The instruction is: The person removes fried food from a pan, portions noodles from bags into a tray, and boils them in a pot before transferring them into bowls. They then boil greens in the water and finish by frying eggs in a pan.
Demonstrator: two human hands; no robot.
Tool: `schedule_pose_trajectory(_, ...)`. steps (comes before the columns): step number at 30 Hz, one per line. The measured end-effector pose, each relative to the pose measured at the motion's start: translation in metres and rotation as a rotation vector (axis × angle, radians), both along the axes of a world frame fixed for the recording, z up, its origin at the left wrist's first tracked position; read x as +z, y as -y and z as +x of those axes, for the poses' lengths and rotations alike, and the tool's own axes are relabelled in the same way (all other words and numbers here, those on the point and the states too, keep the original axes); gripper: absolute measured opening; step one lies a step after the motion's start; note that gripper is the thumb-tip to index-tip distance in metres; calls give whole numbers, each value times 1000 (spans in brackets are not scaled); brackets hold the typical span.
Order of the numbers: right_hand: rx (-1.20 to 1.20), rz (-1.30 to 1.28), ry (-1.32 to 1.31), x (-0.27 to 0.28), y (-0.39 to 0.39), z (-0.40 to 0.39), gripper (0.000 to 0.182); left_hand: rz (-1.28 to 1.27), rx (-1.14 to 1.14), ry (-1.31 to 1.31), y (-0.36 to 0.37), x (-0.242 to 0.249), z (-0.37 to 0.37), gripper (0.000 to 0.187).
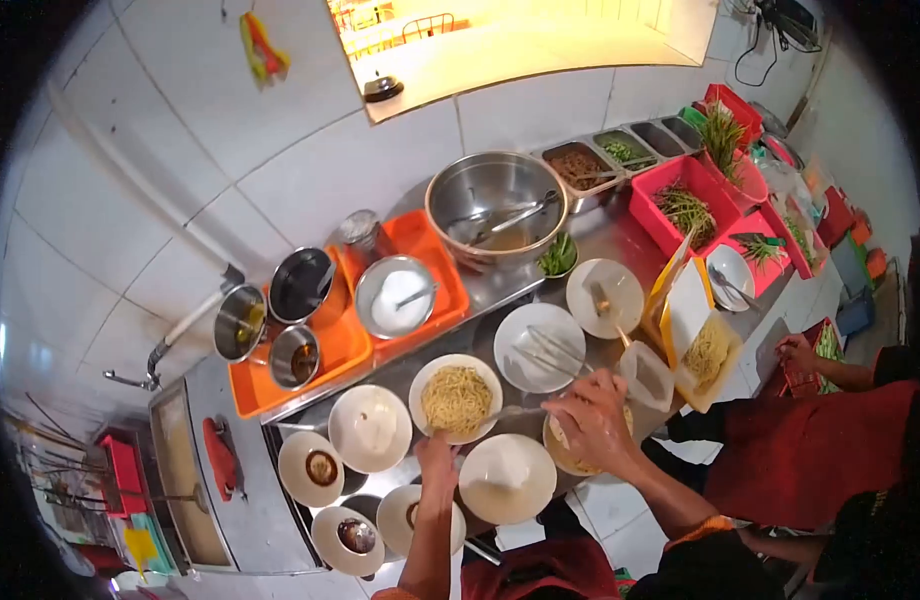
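A white bowl of noodles (456,397) sits mid-counter, and my left hand (438,468) is closed at its front rim. My right hand (595,420) is above another bowl with noodles (560,452), its fingers drawn together; what they hold, if anything, is hidden. Metal tongs (552,352) rest in a white bowl (515,375) just beyond it, their ends close to my right fingers. Between my hands stands a white bowl (508,480). To the left, bowls contain dark sauce (322,467) and a dark liquid (357,536).
Orange trays (248,385) hold pots of dark liquid, oil and white powder (395,297). A large steel pot (497,205) stands behind. Greens fill pink bins (660,215) at right, near a noodle box (715,355). A co-worker in a red apron (810,450) stands close on the right.
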State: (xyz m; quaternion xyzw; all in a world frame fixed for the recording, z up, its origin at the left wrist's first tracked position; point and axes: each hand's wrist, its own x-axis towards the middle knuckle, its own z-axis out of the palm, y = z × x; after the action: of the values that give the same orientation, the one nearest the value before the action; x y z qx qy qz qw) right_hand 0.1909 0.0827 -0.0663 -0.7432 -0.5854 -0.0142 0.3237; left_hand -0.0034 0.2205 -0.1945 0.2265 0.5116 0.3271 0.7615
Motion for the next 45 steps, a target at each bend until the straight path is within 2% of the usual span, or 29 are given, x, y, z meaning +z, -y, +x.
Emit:
schedule_pose_trajectory(2, -19, -44, -71, 4, 13, 14, 18, 40, -3, -59, 2, 0, 10, 30)
schedule_pose_trajectory(4, -5, 57, -110, 5, 25, 20, 16, 447, 44, -145, 14, -1, 7, 28)
schedule_pose_trajectory(5, -27, 79, -137, 9, 29, 26, 16, 380, -54, -229, 9, -4, -3, 25)
schedule_pose_trajectory(6, -45, 92, -171, 19, 29, 30, 17, 533, -93, -414, 11, -14, -12, 29)
schedule_pose_trajectory(9, -133, 78, -73, 50, 6, 35, 18, 559, -58, -334, 16, 64, 0, 32)
schedule_pose_trajectory(11, -23, 151, 290, 60, -5, 33, 22, 553, -46, -352, 21, 83, 13, 44)
schedule_pose_trajectory(12, 0, 124, 297, 59, -2, 33, 23, 491, -212, -543, 23, 86, 11, 41)
schedule_pose_trajectory(13, -14, 83, 314, 59, 8, 37, 24, 470, -323, -503, 25, 74, 15, 44)
schedule_pose_trajectory(14, -47, 16, 312, 70, 24, 41, 24, 679, -390, -587, 26, 74, 24, 40)
schedule_pose_trajectory(15, -131, -16, 273, 80, 46, 46, 23, 377, -324, -191, 37, 99, 53, 44)
schedule_pose_trajectory(16, -203, -29, 224, 88, 69, 45, 22, 332, -394, -17, 51, 130, 74, 43)
schedule_pose_trajectory(20, -445, -70, 378, 130, 142, 84, 16, 192, -614, 189, 96, 183, 169, 40)
schedule_pose_trajectory(22, -565, -121, 416, 145, 165, 115, 14, 194, -766, 219, 113, 191, 222, 38)
schedule_pose_trajectory(24, -609, -95, 395, 136, 182, 157, 13, 256, -931, 306, 125, 181, 274, 35)
schedule_pose_trajectory(29, -727, -120, 339, 82, 209, 255, 14, 342, -1057, 211, 161, 130, 389, 38)
schedule_pose_trajectory(31, -751, -156, 202, 55, 211, 297, 15, 377, -1083, 171, 164, 129, 431, 41)
schedule_pose_trajectory(33, -818, -165, 175, 32, 204, 337, 13, 844, -1068, -131, 164, 142, 473, 40)
schedule_pose_trajectory(34, -886, -183, 143, 18, 202, 352, 11, 847, -1069, -133, 161, 131, 499, 40)
schedule_pose_trajectory(36, -917, -155, 150, -10, 201, 381, 12, 1635, -901, -495, 153, 94, 551, 39)
schedule_pose_trajectory(37, -950, -131, 151, -20, 200, 390, 12, 1639, -898, -497, 151, 87, 559, 39)
schedule_pose_trajectory(39, -916, -128, 247, -43, 207, 401, 12, 2334, -360, -298, 142, 71, 572, 38)
schedule_pose_trajectory(41, -868, -31, 452, -68, 211, 407, 12, 2405, -440, -333, 139, 87, 577, 37)
schedule_pose_trajectory(42, -862, -35, 440, -78, 217, 411, 12, 2472, -520, -361, 140, 98, 577, 35)
schedule_pose_trajectory(43, -884, -34, 542, -72, 221, 407, 12, 2181, -704, -363, 146, 111, 571, 42)
schedule_pose_trajectory(44, -904, -30, 645, -68, 223, 402, 12, 2176, -713, -376, 146, 119, 567, 42)
schedule_pose_trajectory(45, -896, -30, 639, -65, 226, 397, 12, 2189, -678, -351, 145, 129, 563, 38)
